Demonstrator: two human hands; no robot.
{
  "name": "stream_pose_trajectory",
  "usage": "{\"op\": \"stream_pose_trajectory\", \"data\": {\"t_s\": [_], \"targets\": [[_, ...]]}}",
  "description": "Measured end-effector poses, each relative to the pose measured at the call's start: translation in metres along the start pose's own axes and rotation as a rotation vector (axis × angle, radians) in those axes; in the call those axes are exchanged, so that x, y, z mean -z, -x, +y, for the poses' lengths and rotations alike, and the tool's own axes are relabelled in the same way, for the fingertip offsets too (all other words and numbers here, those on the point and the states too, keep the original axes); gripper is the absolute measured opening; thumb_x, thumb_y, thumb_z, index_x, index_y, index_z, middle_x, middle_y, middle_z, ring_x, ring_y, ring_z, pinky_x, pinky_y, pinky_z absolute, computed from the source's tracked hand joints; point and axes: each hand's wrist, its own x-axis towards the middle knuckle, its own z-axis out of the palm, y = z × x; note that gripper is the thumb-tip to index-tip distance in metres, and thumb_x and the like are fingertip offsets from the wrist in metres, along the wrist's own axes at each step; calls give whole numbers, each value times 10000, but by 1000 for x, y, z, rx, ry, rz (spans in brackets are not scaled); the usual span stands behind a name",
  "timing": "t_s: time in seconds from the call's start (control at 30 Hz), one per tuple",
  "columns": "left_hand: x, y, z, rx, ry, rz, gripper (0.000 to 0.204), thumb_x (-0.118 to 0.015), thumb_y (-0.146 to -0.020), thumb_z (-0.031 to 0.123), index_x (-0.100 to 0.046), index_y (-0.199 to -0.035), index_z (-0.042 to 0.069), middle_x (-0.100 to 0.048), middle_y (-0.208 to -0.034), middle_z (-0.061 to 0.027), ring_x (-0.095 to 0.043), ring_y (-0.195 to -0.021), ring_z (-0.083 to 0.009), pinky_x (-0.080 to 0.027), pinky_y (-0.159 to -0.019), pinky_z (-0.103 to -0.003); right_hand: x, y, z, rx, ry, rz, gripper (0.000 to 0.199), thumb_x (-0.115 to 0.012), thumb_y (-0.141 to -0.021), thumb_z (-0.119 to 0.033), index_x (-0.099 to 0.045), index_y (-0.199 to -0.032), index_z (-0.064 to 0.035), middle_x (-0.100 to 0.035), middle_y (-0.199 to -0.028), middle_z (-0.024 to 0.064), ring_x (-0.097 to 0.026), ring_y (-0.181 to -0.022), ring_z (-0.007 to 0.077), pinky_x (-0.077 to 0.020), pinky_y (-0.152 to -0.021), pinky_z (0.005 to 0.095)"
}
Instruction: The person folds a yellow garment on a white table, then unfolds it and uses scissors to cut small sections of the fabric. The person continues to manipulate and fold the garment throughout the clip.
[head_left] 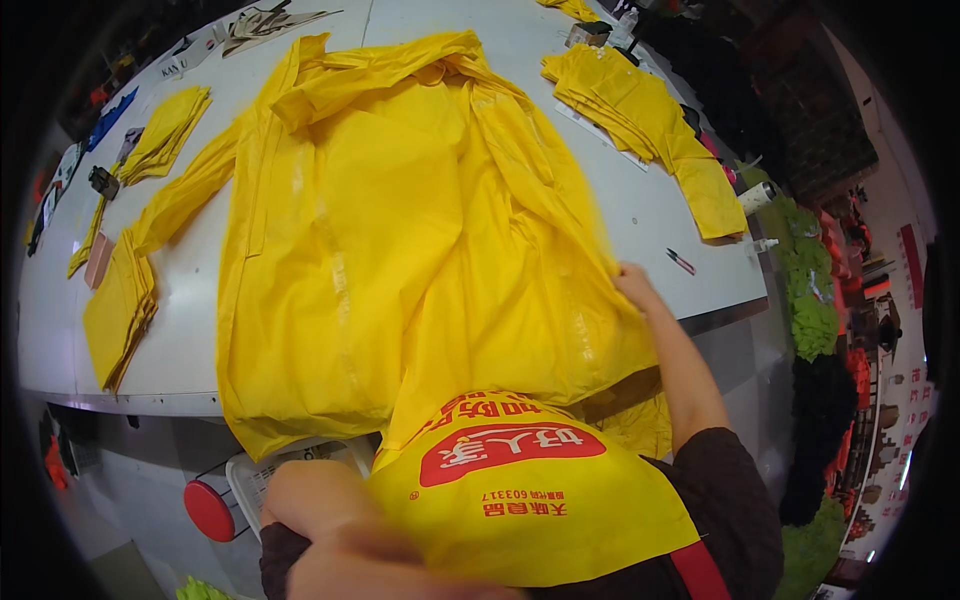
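A yellow raincoat (380, 250) is spread over the white table, its collar end at the far side and its lower edge hanging over the near edge. My right hand (637, 288) is closed on the raincoat's right side edge, and the cloth there is pulled out in folds. Close in front of my body is my left hand (370, 565), smeared by motion. Its fingers cannot be made out, nor whether it holds anything. A yellow apron (590, 510) with red print covers my front, just below the raincoat's hem.
Stacked yellow pieces lie at the left (120, 315) and far right (610, 95) of the white table (180, 340). A pen (681, 261) rests right of the raincoat. Below the near edge are a red round stool (209, 511) and a white basket (245, 480). Green cloth (812, 300) is heaped beyond the right edge.
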Motion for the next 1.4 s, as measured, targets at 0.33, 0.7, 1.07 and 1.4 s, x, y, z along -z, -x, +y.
{"op": "stream_pose_trajectory", "data": {"t_s": [0.33,0.7,1.07,1.4], "targets": [[-19,32,-48,416,1236,-506,429,-458,-890,343,-527,-1031,-57,-614,-830,-158,-620,-706,-250,-499,-624,-316,153,72,-217,344,427,662,148,-520,-792,-135,-497,-751,6,-529,-656,173,-518,-582,302,-410,-545,380],[37,99,-169,811,-176,-7,208,-490,-908,125,-590,-912,-57,-632,-761,-108,-612,-642,-159,-497,-600,-260,-86,165,-156,384,51,-441,343,-595,-796,-155,-526,-1113,-43,-547,-1123,165,-545,-990,329,-447,-831,395],[-7,175,-354,1278,-839,-459,478,-726,-704,216,-510,-1057,-24,-639,-900,-156,-625,-829,-282,-496,-701,-367,-65,184,-124,-16,672,-557,597,-643,-707,-477,-541,-1093,-33,-625,-940,197,-594,-886,367,-462,-767,445],[-32,194,-317,1480,720,348,418,-628,-771,-11,-464,-1153,36,-621,-1037,-54,-613,-862,-132,-513,-737,-257,-9,275,-28,28,795,-560,398,-561,-777,-361,-588,-1025,-51,-632,-919,186,-614,-857,347,-486,-759,419]]}}
